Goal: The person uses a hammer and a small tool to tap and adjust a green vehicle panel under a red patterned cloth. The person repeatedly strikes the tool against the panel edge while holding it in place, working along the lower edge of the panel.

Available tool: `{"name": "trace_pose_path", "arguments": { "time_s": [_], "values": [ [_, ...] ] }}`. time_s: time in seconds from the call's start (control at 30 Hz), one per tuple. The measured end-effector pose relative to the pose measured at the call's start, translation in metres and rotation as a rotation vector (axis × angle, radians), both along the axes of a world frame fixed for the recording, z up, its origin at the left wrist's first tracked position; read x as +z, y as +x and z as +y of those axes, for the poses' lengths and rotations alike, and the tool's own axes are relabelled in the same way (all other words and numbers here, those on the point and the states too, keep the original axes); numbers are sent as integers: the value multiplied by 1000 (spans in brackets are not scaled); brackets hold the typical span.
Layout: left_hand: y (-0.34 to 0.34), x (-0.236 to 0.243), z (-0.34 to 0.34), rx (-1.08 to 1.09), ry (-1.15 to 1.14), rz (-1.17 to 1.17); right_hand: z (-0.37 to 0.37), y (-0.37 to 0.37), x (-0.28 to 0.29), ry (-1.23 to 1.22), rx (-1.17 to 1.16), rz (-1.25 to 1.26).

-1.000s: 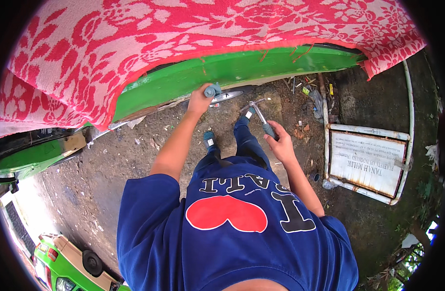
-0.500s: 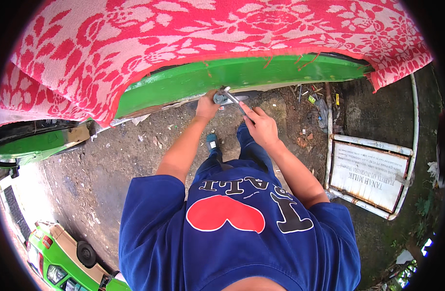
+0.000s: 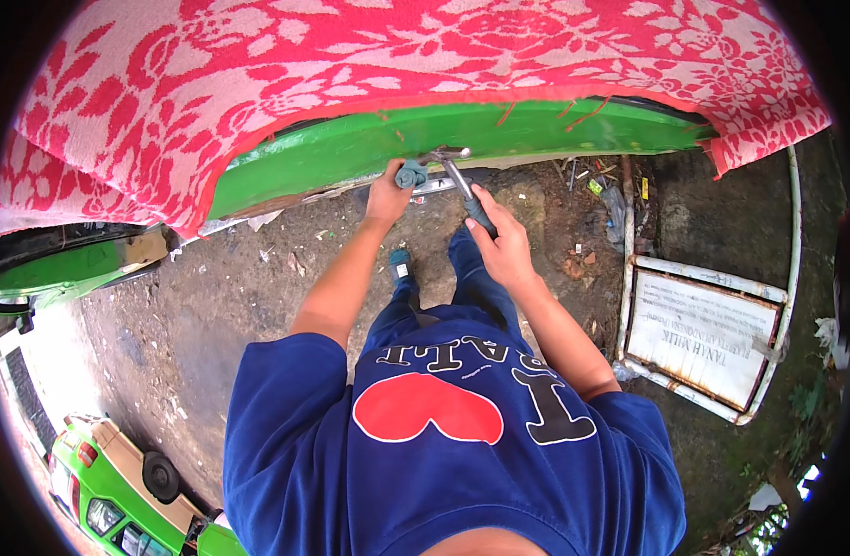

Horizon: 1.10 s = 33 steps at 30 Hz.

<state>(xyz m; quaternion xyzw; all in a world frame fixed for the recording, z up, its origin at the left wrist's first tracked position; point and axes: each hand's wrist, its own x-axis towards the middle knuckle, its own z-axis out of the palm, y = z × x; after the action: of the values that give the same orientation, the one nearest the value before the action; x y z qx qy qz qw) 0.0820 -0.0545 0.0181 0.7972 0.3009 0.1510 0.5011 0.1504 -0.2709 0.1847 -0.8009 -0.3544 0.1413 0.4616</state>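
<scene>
My right hand (image 3: 503,243) is closed round the dark grip of a hammer (image 3: 456,176). Its metal head is up near the green car body panel (image 3: 351,157), just right of my left hand. Closed as well, my left hand (image 3: 386,198) holds a grey-green bundle (image 3: 411,173) that looks like rolled cloth, against the panel's lower edge. Whether anything is wrapped inside the bundle I cannot tell. A red and pink patterned towel (image 3: 397,56) drapes over the panel's upper part.
On the right, a rusty white metal frame with a sign board (image 3: 698,334) lies on the ground. Litter and a crumpled plastic bag (image 3: 614,218) are near it. A green and tan vehicle (image 3: 119,491) stands at lower left. My feet are below the panel.
The hammer head has moved away from the bundle, up and to the right. My left hand keeps its hold on the bundle and has shifted slightly left.
</scene>
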Motion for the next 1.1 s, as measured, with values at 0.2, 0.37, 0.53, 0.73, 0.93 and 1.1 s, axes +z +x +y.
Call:
{"name": "trace_pose_path", "arguments": {
  "time_s": [0.2,0.37,0.53,0.73,0.93,1.1],
  "values": [
    [-5,-14,-5,-134,94,260,1,-2,-25,-456,156,-209],
    [-55,-46,-22,-4,130,146,-26,-2,-28,-209,23,-111],
    [-60,-30,-39,-59,100,55,-42,7,-19,-242,-80,79],
    [-41,-14,-37,-76,117,-170,-50,3,-29,-154,-99,38],
    [-28,-11,-31,-142,160,-215,-58,-3,-20,-225,-108,202],
    [-29,-13,-29,-131,184,-238,-64,-7,-22,-258,-113,179]
  ]
}}
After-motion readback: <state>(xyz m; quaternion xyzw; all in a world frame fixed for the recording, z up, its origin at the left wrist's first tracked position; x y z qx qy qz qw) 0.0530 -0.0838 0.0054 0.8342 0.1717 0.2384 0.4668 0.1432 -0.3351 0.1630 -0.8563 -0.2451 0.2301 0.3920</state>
